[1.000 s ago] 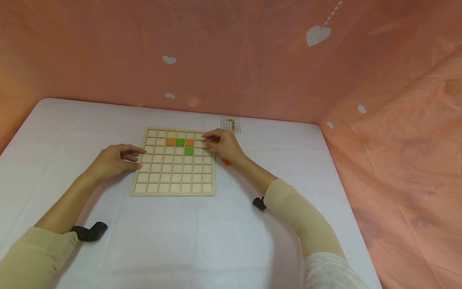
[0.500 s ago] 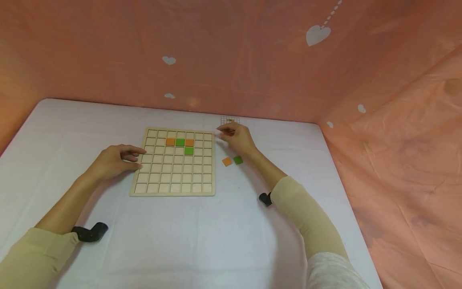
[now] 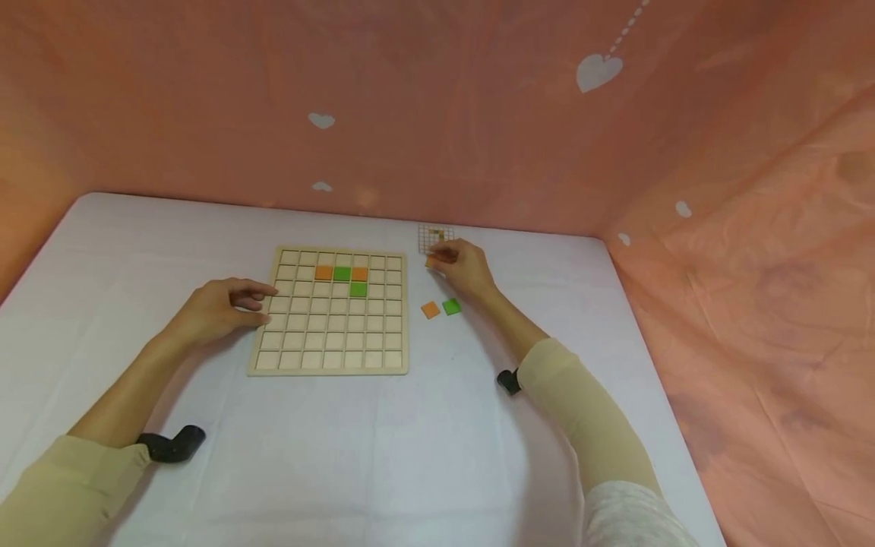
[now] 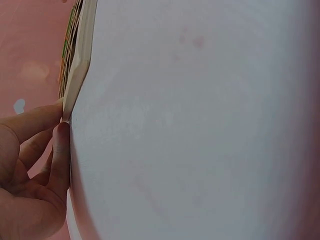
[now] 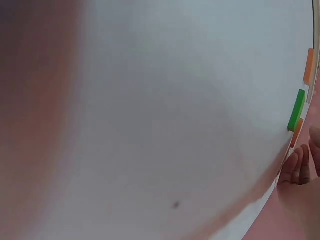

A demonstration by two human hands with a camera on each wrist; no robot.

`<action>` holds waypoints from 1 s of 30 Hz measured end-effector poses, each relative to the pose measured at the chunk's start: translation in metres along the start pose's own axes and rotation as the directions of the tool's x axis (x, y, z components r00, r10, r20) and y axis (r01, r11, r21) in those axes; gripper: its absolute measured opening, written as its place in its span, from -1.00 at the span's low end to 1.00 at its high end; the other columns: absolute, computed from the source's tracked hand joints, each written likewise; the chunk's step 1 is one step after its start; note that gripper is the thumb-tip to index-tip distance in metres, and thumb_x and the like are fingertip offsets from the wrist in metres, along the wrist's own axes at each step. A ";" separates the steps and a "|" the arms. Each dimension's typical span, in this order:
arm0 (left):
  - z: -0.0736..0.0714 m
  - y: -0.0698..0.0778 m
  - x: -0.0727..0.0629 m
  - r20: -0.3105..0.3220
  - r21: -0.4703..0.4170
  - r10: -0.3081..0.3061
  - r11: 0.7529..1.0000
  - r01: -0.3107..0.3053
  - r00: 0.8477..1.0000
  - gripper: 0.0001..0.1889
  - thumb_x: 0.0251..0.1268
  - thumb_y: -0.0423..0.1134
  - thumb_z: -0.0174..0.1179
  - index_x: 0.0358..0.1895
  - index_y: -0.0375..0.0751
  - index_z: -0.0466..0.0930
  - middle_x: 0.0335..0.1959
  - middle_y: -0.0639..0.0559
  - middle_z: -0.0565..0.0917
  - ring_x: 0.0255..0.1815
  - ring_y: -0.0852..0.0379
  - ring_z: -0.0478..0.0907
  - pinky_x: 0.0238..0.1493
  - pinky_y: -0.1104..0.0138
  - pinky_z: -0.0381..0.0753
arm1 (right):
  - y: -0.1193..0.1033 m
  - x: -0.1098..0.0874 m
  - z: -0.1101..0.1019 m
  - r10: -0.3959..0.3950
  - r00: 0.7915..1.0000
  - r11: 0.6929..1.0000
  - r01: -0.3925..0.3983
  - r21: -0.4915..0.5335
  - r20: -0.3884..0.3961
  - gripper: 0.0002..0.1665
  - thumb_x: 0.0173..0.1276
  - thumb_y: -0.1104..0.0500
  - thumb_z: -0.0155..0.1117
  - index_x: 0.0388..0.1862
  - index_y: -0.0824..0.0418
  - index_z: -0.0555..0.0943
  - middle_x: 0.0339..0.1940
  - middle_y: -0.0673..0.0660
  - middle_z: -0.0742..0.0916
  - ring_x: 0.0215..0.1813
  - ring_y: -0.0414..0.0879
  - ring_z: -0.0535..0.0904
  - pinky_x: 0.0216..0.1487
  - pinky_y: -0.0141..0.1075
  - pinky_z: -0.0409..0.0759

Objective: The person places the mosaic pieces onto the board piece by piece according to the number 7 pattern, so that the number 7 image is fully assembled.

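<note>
A cream grid board (image 3: pixel 328 374) lies flat on the white table. Orange and green square tiles sit in several of its upper cells. My left hand (image 3: pixel 219 310) touches the board's left edge; in the left wrist view its thumb and fingers (image 4: pixel 42 117) meet the rim. Right of the board, my right hand (image 3: pixel 466 267) is low over the table, with loosely bent fingers beside an orange tile (image 3: pixel 430 262). The tile is partly hidden, so contact is unclear. Nearer me lie another orange tile (image 3: pixel 430 310) and a green tile (image 3: pixel 451 306).
A small printed grid card (image 3: pixel 427 235) with coloured squares lies behind the right hand, which partly covers it. Pink cloth (image 3: pixel 437 137) with white hearts rises behind the table and at the right. A black strap piece (image 3: pixel 171 444) shows at the left wrist.
My right hand has drawn away from the board's upper right, to the right, baring the loose tiles; the orange tile at its fingertips now shows. My left hand has stayed at the board's edge.
</note>
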State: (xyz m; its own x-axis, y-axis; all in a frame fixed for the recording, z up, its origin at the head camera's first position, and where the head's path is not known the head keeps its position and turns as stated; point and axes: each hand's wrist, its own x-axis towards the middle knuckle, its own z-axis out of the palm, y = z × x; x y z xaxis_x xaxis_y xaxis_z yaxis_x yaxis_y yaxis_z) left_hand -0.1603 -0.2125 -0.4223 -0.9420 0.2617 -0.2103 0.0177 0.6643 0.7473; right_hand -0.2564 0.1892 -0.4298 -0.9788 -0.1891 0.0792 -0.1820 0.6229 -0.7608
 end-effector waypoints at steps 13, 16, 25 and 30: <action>-0.002 0.003 0.003 -0.011 0.012 0.007 1.000 -0.006 1.000 -0.48 0.25 -0.22 0.35 0.27 -0.26 0.52 0.01 -0.32 0.66 0.11 -0.24 0.53 0.18 -0.09 0.35 | 0.004 0.002 0.000 0.060 0.998 0.991 -0.057 -0.123 0.022 -0.62 0.27 0.26 0.44 0.07 0.28 0.69 -0.03 0.16 0.72 0.01 -0.01 0.62 0.06 -0.25 0.56; -0.003 0.002 0.003 -0.012 0.008 0.005 1.000 -0.005 1.000 -0.47 0.25 -0.21 0.35 0.28 -0.26 0.52 0.02 -0.33 0.65 0.12 -0.24 0.52 0.19 -0.11 0.34 | 0.002 0.003 0.003 0.061 0.998 0.988 -0.058 -0.144 0.015 -0.62 0.27 0.24 0.45 0.07 0.26 0.69 -0.03 0.14 0.71 0.00 -0.03 0.60 0.05 -0.26 0.55; -0.005 0.003 0.002 -0.007 0.003 0.001 1.000 -0.001 1.000 -0.47 0.26 -0.20 0.36 0.28 -0.25 0.52 0.02 -0.31 0.65 0.11 -0.20 0.52 0.16 -0.06 0.36 | 0.004 0.003 0.007 0.044 0.999 0.990 -0.045 -0.132 -0.008 -0.68 0.31 0.21 0.43 0.04 0.22 0.71 -0.07 0.12 0.72 -0.05 -0.08 0.60 -0.02 -0.30 0.57; -0.003 0.003 0.003 -0.001 0.004 -0.009 1.000 0.009 1.000 -0.47 0.25 -0.20 0.36 0.28 -0.25 0.52 0.05 -0.32 0.64 0.12 -0.21 0.52 0.17 -0.07 0.37 | 0.004 0.000 0.004 0.028 1.000 0.993 -0.029 -0.116 -0.008 -0.70 0.32 0.20 0.42 0.03 0.21 0.73 -0.11 0.12 0.73 -0.08 -0.08 0.61 -0.04 -0.29 0.57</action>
State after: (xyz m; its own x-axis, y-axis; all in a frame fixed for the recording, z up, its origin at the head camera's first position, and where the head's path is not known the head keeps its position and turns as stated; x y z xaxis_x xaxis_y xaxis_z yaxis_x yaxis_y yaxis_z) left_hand -0.1638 -0.2121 -0.4189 -0.9425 0.2548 -0.2164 0.0105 0.6697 0.7426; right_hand -0.2571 0.1882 -0.4354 -0.9842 -0.1654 0.0627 -0.1632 0.7118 -0.6831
